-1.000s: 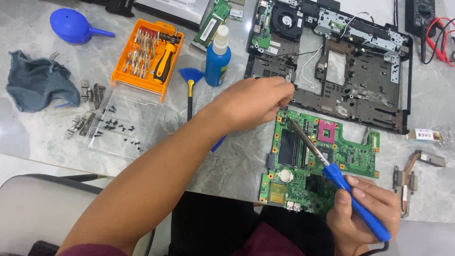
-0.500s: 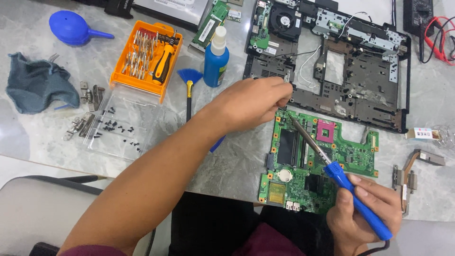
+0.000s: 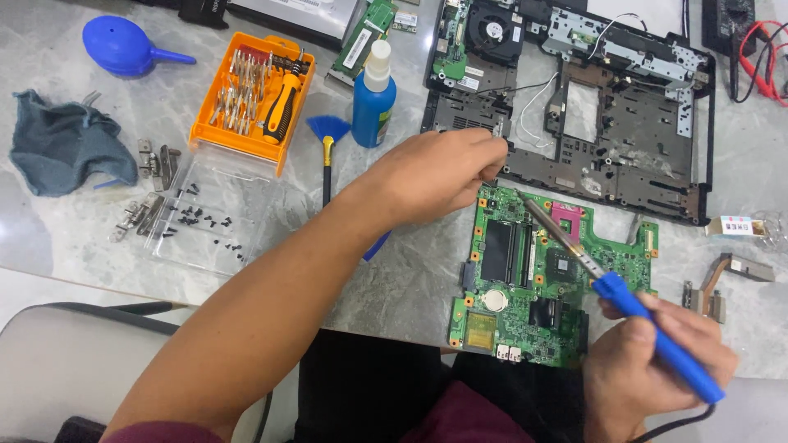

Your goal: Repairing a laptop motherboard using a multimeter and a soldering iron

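The right hand (image 3: 648, 361) grips a blue soldering iron (image 3: 611, 283), its long axis slanting up-left across the green circuit board (image 3: 525, 279) on the surface. The left hand (image 3: 439, 168), fingers pinched together, sits at the board's upper-left corner, nearer the tip.

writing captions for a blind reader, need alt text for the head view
A right hand holds a blue soldering iron over a green circuit board, while the left hand pinches near its top edge.
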